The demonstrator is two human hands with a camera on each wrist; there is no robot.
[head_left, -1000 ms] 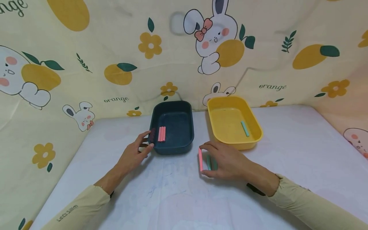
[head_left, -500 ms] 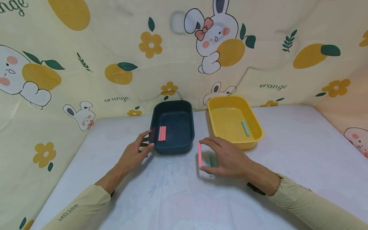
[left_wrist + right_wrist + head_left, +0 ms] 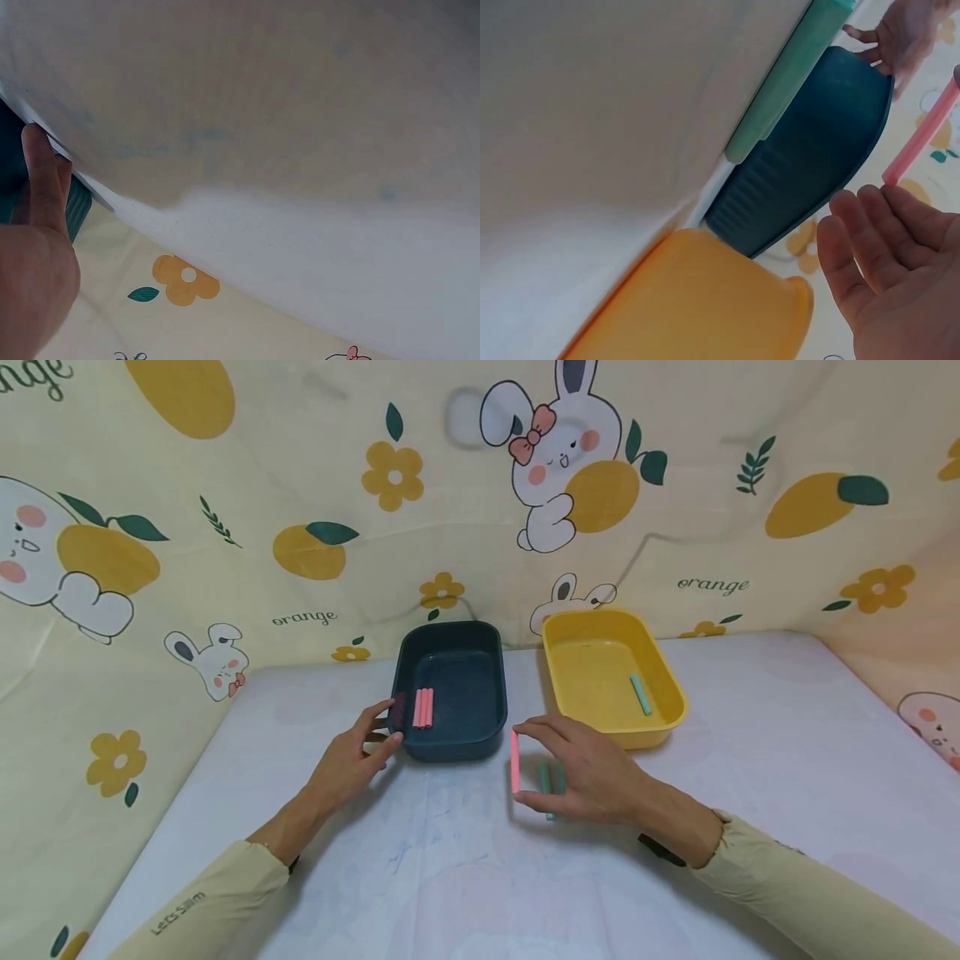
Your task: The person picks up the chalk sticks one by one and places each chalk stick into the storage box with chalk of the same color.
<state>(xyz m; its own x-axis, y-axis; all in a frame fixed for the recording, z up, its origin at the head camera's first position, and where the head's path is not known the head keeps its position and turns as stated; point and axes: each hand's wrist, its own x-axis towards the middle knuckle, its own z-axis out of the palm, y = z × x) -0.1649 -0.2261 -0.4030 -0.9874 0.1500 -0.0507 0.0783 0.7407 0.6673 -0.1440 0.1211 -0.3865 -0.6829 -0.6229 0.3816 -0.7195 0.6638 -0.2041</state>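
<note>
My right hand (image 3: 592, 772) pinches a pink stick of chalk (image 3: 514, 762) end to end between thumb and fingertips. In the right wrist view, the same pink chalk (image 3: 922, 135) is held up at the fingertips. Two green chalk sticks (image 3: 546, 789) lie on the table beneath that hand, partly hidden by it. My left hand (image 3: 348, 760) touches the left side of a dark blue bin (image 3: 465, 750), fingers extended at its rim. Inside this bin, several pink chalk sticks (image 3: 423, 708) lie side by side near the left wall.
A yellow bin (image 3: 611, 739) stands to the right of the blue one, with one green chalk stick (image 3: 641, 694) in it. Behind both bins hangs a cream cloth (image 3: 420, 552) printed with rabbits and oranges. The white table (image 3: 450, 877) extends toward the front.
My right hand has lifted the pink chalk and carried it slightly left, away from the green sticks. My left hand stays at the blue bin.
</note>
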